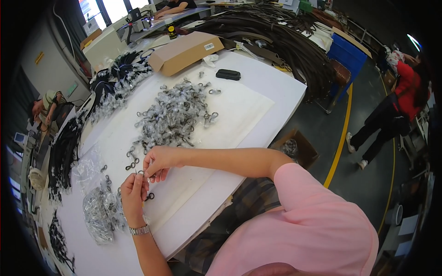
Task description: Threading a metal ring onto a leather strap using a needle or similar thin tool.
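My left hand (pixel 132 189), with a metal watch on its wrist, is closed in a pinch near the table's front. Against its fingertips my right hand (pixel 161 161) is also closed, the arm reaching across from the right. Between both sets of fingertips shows a small metal ring-shaped piece (pixel 141 172), mostly covered by fingers. A dark metal ring (pixel 150 196) shows just beside the left hand; whether it hangs or lies there I cannot tell. Beyond the hands spreads a pile of small dark metal clasps (pixel 172 115) in clear plastic wrap. A few loose clasps (pixel 132 164) lie beside the right hand.
Crumpled clear plastic bags (pixel 99 214) lie left of my left hand. Bundles of black straps (pixel 66 152) line the table's left side. A cardboard box (pixel 186 51) and black case (pixel 228 74) sit farther back. An open carton (pixel 297 148) stands right. Other people are around.
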Action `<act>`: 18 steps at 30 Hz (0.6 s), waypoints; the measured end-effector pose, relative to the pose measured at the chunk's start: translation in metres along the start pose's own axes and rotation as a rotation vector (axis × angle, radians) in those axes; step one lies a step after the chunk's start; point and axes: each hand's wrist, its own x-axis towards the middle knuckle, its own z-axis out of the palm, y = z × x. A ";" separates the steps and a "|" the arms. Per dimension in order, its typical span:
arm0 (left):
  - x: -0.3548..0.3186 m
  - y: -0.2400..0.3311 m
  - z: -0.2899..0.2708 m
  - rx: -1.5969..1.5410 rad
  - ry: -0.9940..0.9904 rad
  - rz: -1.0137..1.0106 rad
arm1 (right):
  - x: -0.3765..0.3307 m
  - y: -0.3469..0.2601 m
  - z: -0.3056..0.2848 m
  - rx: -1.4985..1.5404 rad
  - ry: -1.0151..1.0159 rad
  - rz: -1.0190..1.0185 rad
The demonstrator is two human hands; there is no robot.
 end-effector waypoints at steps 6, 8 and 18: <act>0.002 -0.005 -0.001 0.073 0.049 0.100 | 0.000 -0.003 -0.004 0.021 -0.057 0.029; 0.000 -0.004 0.000 0.084 0.079 0.106 | -0.004 -0.009 -0.008 0.045 -0.130 0.097; -0.006 0.003 0.006 0.068 0.083 0.077 | -0.006 -0.015 -0.006 -0.078 -0.199 0.033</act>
